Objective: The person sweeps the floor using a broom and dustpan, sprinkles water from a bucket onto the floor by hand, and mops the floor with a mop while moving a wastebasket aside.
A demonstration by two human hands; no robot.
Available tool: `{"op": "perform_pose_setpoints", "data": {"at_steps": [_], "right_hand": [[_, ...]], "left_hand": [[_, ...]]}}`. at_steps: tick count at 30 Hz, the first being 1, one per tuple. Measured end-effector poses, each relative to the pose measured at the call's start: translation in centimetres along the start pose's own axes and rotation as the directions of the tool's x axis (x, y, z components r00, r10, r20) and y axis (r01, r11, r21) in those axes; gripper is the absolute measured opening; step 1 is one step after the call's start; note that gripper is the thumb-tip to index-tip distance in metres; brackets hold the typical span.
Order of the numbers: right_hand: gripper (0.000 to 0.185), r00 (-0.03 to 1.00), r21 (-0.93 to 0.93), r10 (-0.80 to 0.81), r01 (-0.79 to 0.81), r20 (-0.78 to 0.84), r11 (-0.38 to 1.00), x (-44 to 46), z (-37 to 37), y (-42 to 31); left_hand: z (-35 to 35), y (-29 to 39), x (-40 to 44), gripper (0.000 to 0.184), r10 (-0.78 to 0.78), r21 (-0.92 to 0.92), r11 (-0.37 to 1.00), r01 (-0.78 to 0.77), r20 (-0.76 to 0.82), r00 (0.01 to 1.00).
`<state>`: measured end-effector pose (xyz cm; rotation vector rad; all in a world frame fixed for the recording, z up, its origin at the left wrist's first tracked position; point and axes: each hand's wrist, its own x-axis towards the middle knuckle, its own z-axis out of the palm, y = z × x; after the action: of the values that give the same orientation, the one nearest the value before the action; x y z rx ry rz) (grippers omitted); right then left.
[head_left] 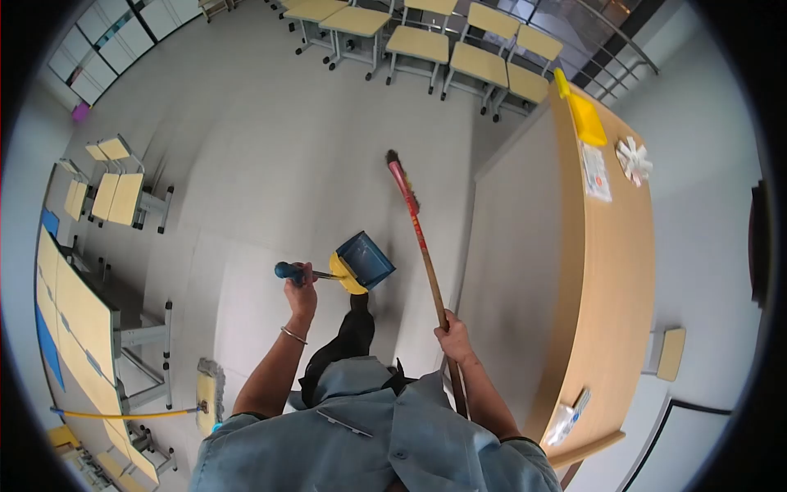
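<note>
My left hand is closed around the handle of a long-handled dustpan, which has a dark blue pan and a yellow part at its back edge. The blue grip end pokes out past my fingers. My right hand is wrapped round the wooden stick of a broom. Its red head with dark bristles points forward, ahead of the dustpan and to its right. Whether the bristles touch the floor I cannot tell. My shoe and dark trouser leg show just behind the dustpan.
A long wooden counter runs along my right, bearing a yellow dustpan-like scoop, a white ribbon-like bundle and packets. Chairs line the front. Desks and a mop stand at left on the grey floor.
</note>
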<state>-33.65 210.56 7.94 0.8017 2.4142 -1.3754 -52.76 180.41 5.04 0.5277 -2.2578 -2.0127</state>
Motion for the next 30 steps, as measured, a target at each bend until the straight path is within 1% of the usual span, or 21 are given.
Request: {"op": "perform_pose_setpoints", "data": {"at_steps": [1, 2, 3, 5, 8, 11, 12, 13, 17, 18, 21, 22, 24, 25, 26, 29, 30], "right_hand": [[0.048, 1.000, -0.037, 0.002, -0.002, 0.006, 0.999, 2.3, -1.1, -2.1], [0.054, 0.999, -0.039, 0.006, -0.004, 0.047, 0.999, 5.0, -1.1, -1.1], [0.053, 0.999, -0.189, 0.014, -0.008, 0.032, 0.982, 6.6, -0.7, -1.1], [0.052, 1.000, -0.470, 0.006, -0.018, -0.027, 0.883, 11.5, -1.0, -1.1], [0.050, 1.000, -0.508, 0.001, -0.016, -0.030, 0.861, 17.2, -1.3, -1.6], [0.048, 0.998, -0.459, -0.025, -0.004, -0.056, 0.888, 22.0, -2.0, -1.6], [0.049, 0.996, -0.446, -0.074, 0.042, -0.056, 0.894, 24.1, -2.5, -1.6], [0.050, 0.996, -0.452, -0.072, 0.038, -0.059, 0.891, 26.3, -3.2, -2.7], [0.052, 0.997, -0.449, -0.056, 0.023, -0.061, 0.893, 38.7, -6.5, -6.4], [0.053, 0.997, -0.446, -0.055, 0.025, -0.054, 0.895, 42.3, -7.3, -7.2], [0.052, 0.999, -0.460, 0.051, -0.039, 0.015, 0.887, 53.2, -9.6, -11.3], [0.052, 0.997, -0.456, 0.078, -0.057, 0.026, 0.888, 56.5, -10.2, -12.7], [0.051, 0.988, -0.455, 0.151, -0.115, 0.043, 0.883, 62.0, -11.3, -14.6], [0.052, 0.987, -0.463, 0.147, -0.102, 0.063, 0.880, 64.6, -11.7, -15.2], [0.053, 0.985, -0.474, 0.145, -0.087, 0.087, 0.876, 66.7, -11.8, -15.7], [0.056, 0.972, -0.515, 0.139, -0.021, 0.191, 0.857, 69.1, -11.0, -15.2], [0.057, 0.965, -0.525, 0.137, 0.000, 0.223, 0.851, 68.8, -10.3, -14.6]], "left_hand": [[1.6, 0.4, 2.3, 0.023, 0.010, -0.001, 1.000, -0.010, -0.008, 1.000], [3.0, 0.9, 4.5, 0.023, 0.017, -0.004, 1.000, -0.017, -0.022, 1.000], [3.8, 1.3, 6.5, 0.021, -0.001, -0.003, 1.000, 0.001, -0.008, 1.000], [7.3, 2.0, 11.2, 0.018, -0.015, -0.017, 1.000, 0.015, 0.032, 0.999], [11.6, 2.4, 17.7, 0.022, 0.049, -0.064, 0.997, -0.048, 0.014, 0.999], [15.7, 5.3, 22.3, 0.021, 0.073, -0.017, 0.997, -0.073, 0.031, 0.997], [17.3, 5.9, 23.8, 0.021, 0.075, -0.009, 0.997, -0.075, 0.031, 0.997], [18.9, 6.5, 25.6, 0.021, 0.079, 0.000, 0.997, -0.079, 0.029, 0.996], [26.2, 8.1, 32.2, 0.019, 0.047, -0.005, 0.999, -0.047, 0.062, 0.997], [28.3, 8.1, 33.9, 0.023, 0.042, 0.008, 0.999, -0.042, 0.014, 0.999], [34.3, 7.7, 39.0, 0.023, 0.007, 0.097, 0.995, -0.005, -0.024, 1.000], [36.3, 7.8, 40.3, 0.025, 0.003, 0.036, 0.999, -0.002, -0.019, 1.000], [39.7, 8.4, 42.8, 0.025, -0.020, 0.132, 0.991, 0.019, 0.005, 1.000], [41.5, 8.6, 44.5, 0.025, -0.026, 0.168, 0.986, 0.024, 0.011, 1.000], [43.0, 7.5, 46.2, 0.025, 0.029, 0.235, 0.972, -0.029, 0.003, 1.000], [46.7, 6.6, 49.4, 0.017, -0.030, 0.122, 0.992, 0.026, 0.033, 0.999], [47.5, 6.9, 50.0, 0.016, -0.097, 0.124, 0.988, 0.090, 0.052, 0.994]]}}
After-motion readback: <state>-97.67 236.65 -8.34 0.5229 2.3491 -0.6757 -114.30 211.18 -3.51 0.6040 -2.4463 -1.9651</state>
